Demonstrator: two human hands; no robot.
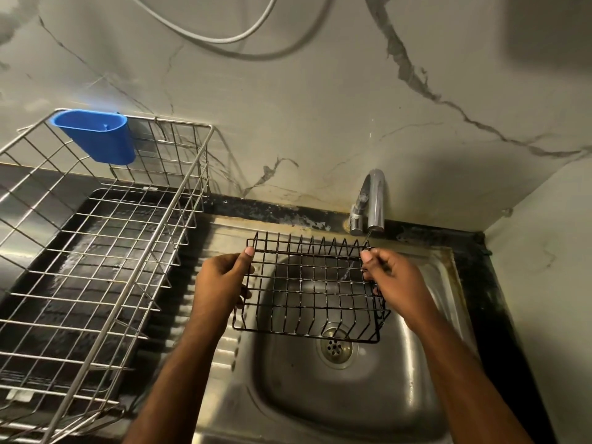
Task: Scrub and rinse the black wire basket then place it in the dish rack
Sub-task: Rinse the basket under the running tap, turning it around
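The black wire basket [309, 291] hangs in the air over the steel sink [426, 318], tilted with its far rim just below the tap. My left hand [222, 278] grips its left side, thumb on the top corner. My right hand [389, 277] grips the right side, fingers curled through the wires. A thin stream of water falls from the chrome tap [373, 203] onto the basket's far right corner. The large silver wire dish rack [96, 251] stands on the counter to the left, holding no dishes.
A blue plastic cup holder [99, 136] hangs on the rack's back rim. The sink drain [334, 347] lies under the basket. A marble-patterned wall rises behind, and a side wall [544, 251] closes the right. A grey hose [224, 36] loops overhead.
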